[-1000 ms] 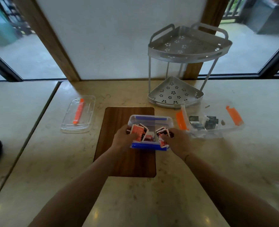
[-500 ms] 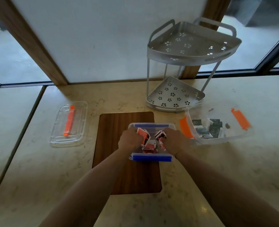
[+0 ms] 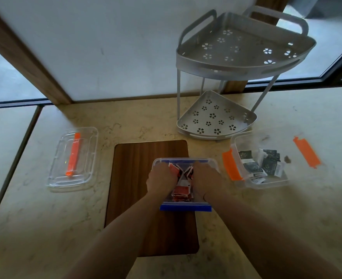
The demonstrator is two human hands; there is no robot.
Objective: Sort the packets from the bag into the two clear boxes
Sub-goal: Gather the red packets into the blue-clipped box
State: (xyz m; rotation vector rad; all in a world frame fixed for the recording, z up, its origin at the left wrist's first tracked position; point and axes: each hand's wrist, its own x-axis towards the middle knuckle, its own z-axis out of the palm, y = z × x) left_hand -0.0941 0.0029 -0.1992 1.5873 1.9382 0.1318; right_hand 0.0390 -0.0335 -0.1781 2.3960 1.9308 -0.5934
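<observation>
Head view, looking down on a pale marble-patterned surface [image 3: 45, 228]. Two clear boxes are shown. One, with blue clips [image 3: 185, 207] at its near and far ends, stands on a wooden board [image 3: 134, 178] at the centre and holds a heap of red packets [image 3: 181, 191], too jumbled to be counted. The other clear box [image 3: 266, 183], with orange clips [image 3: 230, 168] at its left and right ends, stands on the surface to the right, well apart from the board, and holds a pile of dark packets [image 3: 266, 163], likewise not countable. One clear lid [image 3: 72, 159] with an orange clip is laid on the surface to the left of the board.

Both hands are placed inside the blue-clipped box: the left hand [image 3: 161, 181] and the right hand [image 3: 205, 182] are curled against the red packets from either side, with the fingers hidden among them, so it cannot be told whether any packet is gripped. Much of the box interior is screened by the hands and forearms.

One grey two-tier corner rack [image 3: 216, 115], perforated with flower-shaped holes, stands behind the boxes against a white wall panel [image 3: 105, 47].
</observation>
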